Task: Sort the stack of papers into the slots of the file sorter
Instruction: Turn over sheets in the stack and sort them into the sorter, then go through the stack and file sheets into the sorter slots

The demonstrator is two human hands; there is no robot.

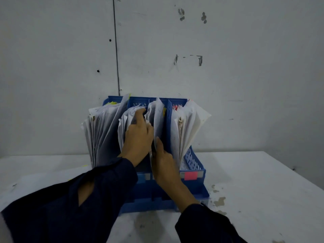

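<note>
the blue sorter [194,165] is stood on the white worktop [263,181], close against the wall [228,50], and its slots are already filled with upright papers. the left grip [138,135] is pushed into the middle slot; its fingers [140,112] are laid on the middle bundle [125,123] and seem to press it to the left, probably so that a gap is kept open. whether the fingers are curled round any sheet cannot be told. the right grip [164,160] is placed just to the right of the left one, touching it or nearly so, and a thin sheaf [158,116] is pinched by it at the lower edge, thumb upward, so that the sheets can be guided down beside the divider [169,125]. further left of both grips a fanned bundle [101,130] is leaned outward; further right another bundle [189,123] is spread over the sorter's side. a pink label [190,175] is stuck on the front, below the right grip. no loose stack is seen on the worktop, so the sorting is judged to be nearly finished.
</note>
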